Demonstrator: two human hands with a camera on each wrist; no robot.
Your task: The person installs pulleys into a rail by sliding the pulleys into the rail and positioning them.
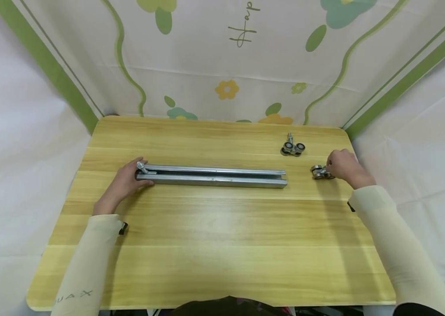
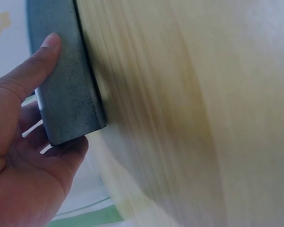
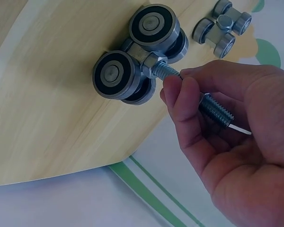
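A long metal channel rail (image 1: 214,181) lies left to right across the table, its slot facing up. My left hand (image 1: 126,179) grips its left end; in the left wrist view the thumb lies along the rail's side (image 2: 71,94) and the other fingers curl about the end. From the slot at that end a threaded bolt (image 1: 141,167) sticks up at a tilt. Beyond the rail's right end, my right hand (image 1: 344,166) pinches the threaded stem of a four-wheeled roller trolley (image 3: 138,53). Its wheels are at or just above the tabletop; I cannot tell which.
A second roller trolley (image 1: 292,150) rests near the back right, its bolt pointing toward the back. The light wood table (image 1: 214,245) has rounded corners. A patterned cloth (image 1: 206,57) hangs behind it, with white cloth at both sides.
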